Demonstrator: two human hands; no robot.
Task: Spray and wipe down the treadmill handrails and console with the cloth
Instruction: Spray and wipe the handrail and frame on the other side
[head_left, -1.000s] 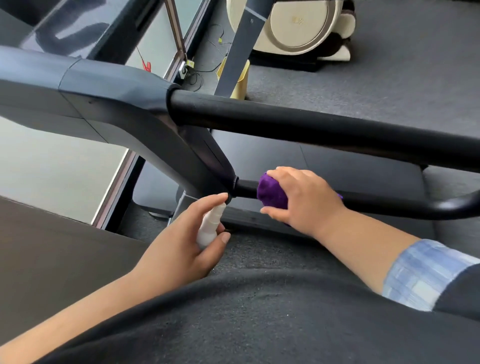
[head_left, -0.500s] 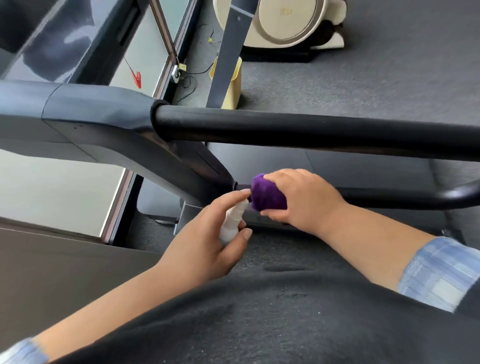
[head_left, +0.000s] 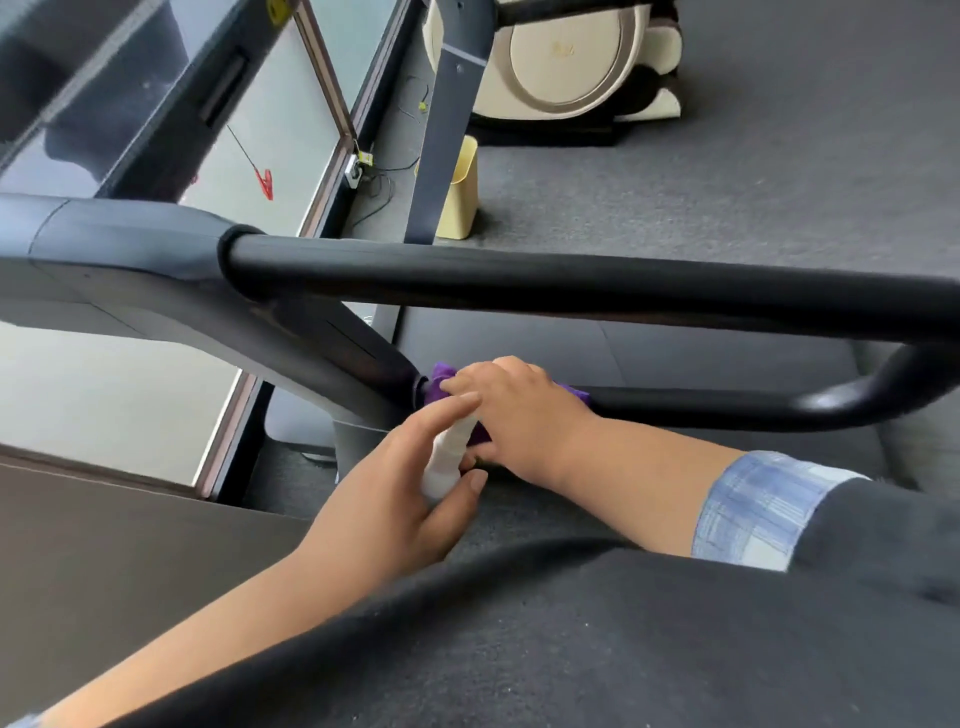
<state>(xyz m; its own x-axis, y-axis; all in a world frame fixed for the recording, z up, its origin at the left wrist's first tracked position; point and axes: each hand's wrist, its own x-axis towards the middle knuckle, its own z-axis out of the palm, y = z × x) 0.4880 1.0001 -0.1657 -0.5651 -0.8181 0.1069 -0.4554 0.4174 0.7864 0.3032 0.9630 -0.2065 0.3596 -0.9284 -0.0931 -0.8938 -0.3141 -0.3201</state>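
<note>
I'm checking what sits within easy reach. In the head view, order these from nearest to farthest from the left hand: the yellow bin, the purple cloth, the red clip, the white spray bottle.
From the left hand:
1. White spray bottle, held in that hand.
2. Purple cloth, just beyond, under the right hand on the lower handrail.
3. Red clip, up left by the window.
4. Yellow bin, on the floor beyond the upper handrail; close to the clip's rank.

Single head-worn wide-angle view, looking forward and steeply down, close over the treadmill handrail (head_left: 571, 283) at mid-frame; floor (head_left: 753, 171) fills the upper right.
</note>
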